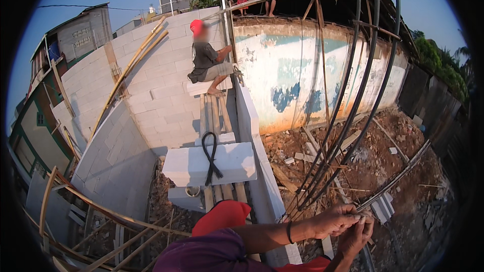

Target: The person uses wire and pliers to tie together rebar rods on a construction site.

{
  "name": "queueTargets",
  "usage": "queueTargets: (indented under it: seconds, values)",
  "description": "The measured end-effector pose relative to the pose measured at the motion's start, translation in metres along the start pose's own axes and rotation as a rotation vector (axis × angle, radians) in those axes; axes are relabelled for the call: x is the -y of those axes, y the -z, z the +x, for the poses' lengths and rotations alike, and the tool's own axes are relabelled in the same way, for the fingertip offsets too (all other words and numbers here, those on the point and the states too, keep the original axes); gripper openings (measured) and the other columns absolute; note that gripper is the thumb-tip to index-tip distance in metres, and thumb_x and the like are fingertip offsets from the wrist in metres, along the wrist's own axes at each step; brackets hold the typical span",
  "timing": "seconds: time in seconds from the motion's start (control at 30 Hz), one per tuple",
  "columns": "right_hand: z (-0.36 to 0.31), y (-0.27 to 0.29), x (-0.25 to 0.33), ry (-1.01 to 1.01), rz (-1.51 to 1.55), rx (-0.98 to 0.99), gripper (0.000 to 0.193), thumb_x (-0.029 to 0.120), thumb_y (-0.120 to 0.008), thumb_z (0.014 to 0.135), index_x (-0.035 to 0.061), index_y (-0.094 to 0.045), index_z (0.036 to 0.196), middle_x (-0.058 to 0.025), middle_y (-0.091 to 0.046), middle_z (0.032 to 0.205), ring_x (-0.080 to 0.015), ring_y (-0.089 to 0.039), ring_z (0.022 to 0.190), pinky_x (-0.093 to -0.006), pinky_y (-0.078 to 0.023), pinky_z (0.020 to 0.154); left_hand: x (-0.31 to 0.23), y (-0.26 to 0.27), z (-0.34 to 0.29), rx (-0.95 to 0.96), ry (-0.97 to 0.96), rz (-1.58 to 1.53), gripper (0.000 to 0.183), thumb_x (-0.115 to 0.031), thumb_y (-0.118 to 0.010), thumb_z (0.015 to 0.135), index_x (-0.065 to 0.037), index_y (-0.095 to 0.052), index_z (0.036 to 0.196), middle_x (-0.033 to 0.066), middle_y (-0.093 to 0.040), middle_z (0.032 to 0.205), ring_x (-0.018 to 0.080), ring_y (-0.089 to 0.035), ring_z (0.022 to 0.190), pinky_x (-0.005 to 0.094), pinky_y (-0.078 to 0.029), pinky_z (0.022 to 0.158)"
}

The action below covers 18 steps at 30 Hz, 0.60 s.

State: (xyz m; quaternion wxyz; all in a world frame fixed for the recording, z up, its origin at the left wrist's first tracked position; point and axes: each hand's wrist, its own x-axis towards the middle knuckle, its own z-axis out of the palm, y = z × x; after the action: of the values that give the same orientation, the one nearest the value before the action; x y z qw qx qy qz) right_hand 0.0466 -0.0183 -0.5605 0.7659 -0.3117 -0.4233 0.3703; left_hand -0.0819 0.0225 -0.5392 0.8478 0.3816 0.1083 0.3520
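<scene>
Blockwork (161, 55) at upper left; weathered painted wall (297, 65) at upper right.
Dark rods (376, 10) curve from upper right toward lower centre; a white block (184, 166) lies at centre; left hand (334, 221) and right hand (358, 234) meet at lower right, near the rods' lower ends, fingers bent; whether the grip is clenched on anything, I cannot tell; black wire loop (211, 163) rests on the block.

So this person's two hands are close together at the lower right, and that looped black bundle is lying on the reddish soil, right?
The resting place is wrong: the looped black bundle lies on a white block, as the head view shows. The left hand and right hand are indeed close together, lower right.
</scene>
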Motion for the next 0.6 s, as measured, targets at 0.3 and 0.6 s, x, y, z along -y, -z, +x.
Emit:
queueTargets:
  seconds: [0.3,0.6]
  values:
    - [0.013,-0.002,0.013,-0.141,0.382,-0.091,0.014,0.023,-0.054,0.105,0.0097,-0.052,0.101,-0.0007,-0.053,0.084,-0.0105,-0.053,0.072,-0.0262,-0.047,0.063,-0.004,0.005,-0.007,0.042,0.102,0.098,0.019,-0.022,-0.056,0.104,-0.004,-0.058,0.1,-0.0031,-0.045,0.066,0.0023,-0.032,0.043,0.0221,-0.026,0.038]
    - [0.037,0.046,0.043,-0.019,0.202,-0.258,0.015,0.024,-0.05,0.107,0.0092,-0.051,0.104,0.0028,-0.038,0.068,-0.0048,-0.032,0.047,-0.0213,-0.033,0.037,0.013,0.053,-0.067,0.163,0.254,0.509,0.027,-0.03,-0.053,0.106,-0.003,-0.058,0.101,-0.0037,-0.043,0.068,0.0056,-0.037,0.05,0.0261,-0.038,0.045]
